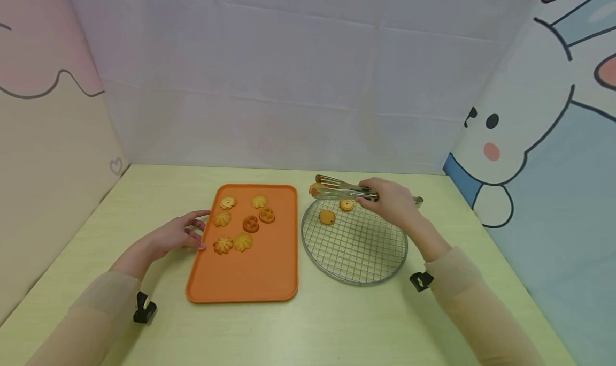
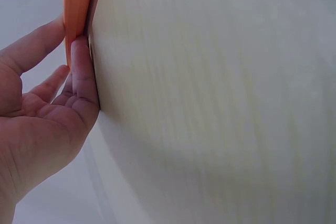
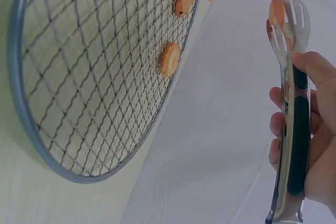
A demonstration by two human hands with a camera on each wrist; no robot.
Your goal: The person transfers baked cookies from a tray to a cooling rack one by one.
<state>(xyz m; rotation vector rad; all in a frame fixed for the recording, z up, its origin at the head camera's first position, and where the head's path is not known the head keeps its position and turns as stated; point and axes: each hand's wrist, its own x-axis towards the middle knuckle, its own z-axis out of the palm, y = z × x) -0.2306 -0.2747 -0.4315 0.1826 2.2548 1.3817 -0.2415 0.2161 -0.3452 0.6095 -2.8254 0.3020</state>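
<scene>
From here the right hand (image 1: 389,199) covers part of the tongs (image 1: 344,193), which hide much of a cookie (image 3: 276,12), its shape unclear; the left wrist view crops the tray (image 2: 79,1), the right one the rack (image 3: 15,61)

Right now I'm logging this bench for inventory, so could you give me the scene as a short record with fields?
Left hand: touches the orange tray at its left edge
Right hand: grips metal tongs
Tongs: hold one cookie
Tray: seven cookies, two pretzel-shaped
Round wire rack: right of tray, two cookies on it
Surface: pale table
</scene>
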